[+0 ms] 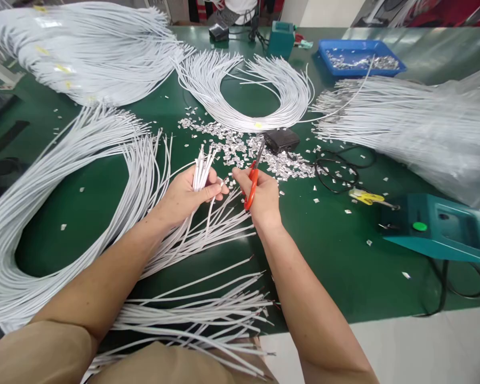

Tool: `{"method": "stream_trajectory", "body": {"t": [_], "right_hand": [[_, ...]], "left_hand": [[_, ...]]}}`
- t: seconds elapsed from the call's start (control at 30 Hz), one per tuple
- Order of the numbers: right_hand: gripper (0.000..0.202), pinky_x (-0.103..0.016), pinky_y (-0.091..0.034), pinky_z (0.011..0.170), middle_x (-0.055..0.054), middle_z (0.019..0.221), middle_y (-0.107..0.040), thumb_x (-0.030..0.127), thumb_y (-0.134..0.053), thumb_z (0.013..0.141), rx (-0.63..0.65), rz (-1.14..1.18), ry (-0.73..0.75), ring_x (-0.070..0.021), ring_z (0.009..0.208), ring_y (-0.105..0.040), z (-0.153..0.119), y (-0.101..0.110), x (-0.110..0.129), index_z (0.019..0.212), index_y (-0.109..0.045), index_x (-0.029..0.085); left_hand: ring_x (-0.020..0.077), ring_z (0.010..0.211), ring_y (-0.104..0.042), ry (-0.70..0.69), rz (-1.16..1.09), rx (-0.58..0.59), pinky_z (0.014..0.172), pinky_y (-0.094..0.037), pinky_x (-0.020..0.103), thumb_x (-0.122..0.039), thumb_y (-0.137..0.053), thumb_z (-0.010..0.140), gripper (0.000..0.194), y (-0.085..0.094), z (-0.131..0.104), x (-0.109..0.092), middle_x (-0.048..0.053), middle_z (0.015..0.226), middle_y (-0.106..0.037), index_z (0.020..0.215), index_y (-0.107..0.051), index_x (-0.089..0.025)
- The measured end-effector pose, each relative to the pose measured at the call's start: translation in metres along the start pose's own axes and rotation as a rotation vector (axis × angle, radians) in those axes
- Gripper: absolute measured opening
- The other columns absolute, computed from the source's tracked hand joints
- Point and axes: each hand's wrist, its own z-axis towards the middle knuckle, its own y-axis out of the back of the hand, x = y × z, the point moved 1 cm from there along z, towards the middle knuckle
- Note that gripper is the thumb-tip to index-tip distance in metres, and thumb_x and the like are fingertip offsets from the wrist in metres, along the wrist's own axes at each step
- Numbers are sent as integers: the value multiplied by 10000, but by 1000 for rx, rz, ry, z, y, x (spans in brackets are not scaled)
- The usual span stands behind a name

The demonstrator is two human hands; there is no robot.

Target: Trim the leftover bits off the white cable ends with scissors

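My left hand [188, 193] is closed around a small bunch of white cables [202, 172], their ends pointing up and away from me. One cable end sticks out by its thumb and fingertips, close to my right hand. In my right hand [264, 198] is a pair of scissors with red handles [252, 186]; the dark blades point away from me. The two hands are a short gap apart. Below them, loose cable ends [208, 234] fan out to the right, from a large coil of white cables [64, 176] on the left.
Small silvery-white pieces [240, 146] lie scattered beyond my hands, near a black block [282, 140]. A teal machine [436, 224] with a green button stands right, beside yellow-handled pliers [366, 197]. More cable bundles [248, 114] and a blue tray [362, 72] are farther back.
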Motion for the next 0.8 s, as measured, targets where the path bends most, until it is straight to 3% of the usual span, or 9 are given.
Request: {"method": "stream_trajectory", "body": {"t": [0.07, 0.13, 0.27, 0.4, 0.5, 0.67, 0.8], "right_hand": [[272, -252, -403, 613, 24, 630, -578, 440, -704, 710, -12, -66, 76, -106, 601, -465, -1, 3, 4, 693, -668, 171], [250, -253, -417, 638, 12, 685, -618, 418, -682, 735, 57, -136, 114, -114, 634, -500, -1, 4, 4, 727, -686, 168], [214, -259, -402, 616, 0, 704, -638, 369, -639, 766, 173, -402, 190, -120, 631, -515, 0, 8, -2, 700, -659, 166], [187, -266, -399, 620, -19, 752, -672, 311, -637, 761, 182, -584, 261, -128, 647, -539, -1, 10, -3, 641, -600, 173], [148, -263, -419, 638, -15, 775, -679, 302, -618, 783, 92, -497, 305, -124, 654, -542, -2, 10, 2, 701, -639, 181], [144, -279, -468, 751, -19, 838, -696, 277, -604, 805, -147, -248, 344, -144, 764, -599, -4, 13, 11, 830, -716, 191], [126, -303, -485, 816, -14, 842, -714, 292, -642, 792, -99, -99, 310, -156, 818, -629, -6, 10, 14, 793, -725, 197]], "left_hand": [[157, 726, -671, -1, 10, -12, 662, -522, 276, -291, -752, 734, 274, 2, 2, 2, 28, 847, -697, 957, -629, -191], [162, 737, -665, -8, 26, -24, 644, -515, 267, -305, -758, 725, 348, 3, 3, 3, 27, 849, -684, 1044, -668, -200], [147, 719, -633, -15, 82, -57, 647, -515, 264, -325, -765, 720, 356, 5, 4, 5, 19, 840, -665, 1056, -719, -214], [156, 733, -648, -2, 115, -77, 725, -540, 299, -343, -784, 697, 412, 7, 4, 5, 22, 860, -685, 1086, -725, -220], [189, 802, -661, 29, 120, -59, 723, -549, 309, -362, -796, 683, 484, 7, 3, 3, 54, 944, -715, 1137, -710, -216], [189, 878, -632, 29, 176, -21, 758, -525, 299, -469, -684, 799, 410, 6, 0, 3, 70, 1161, -696, 1131, -715, -230], [169, 803, -600, 69, 228, -1, 755, -492, 293, -504, -662, 810, 366, 4, -2, 2, 58, 1064, -711, 995, -736, -197]]}}
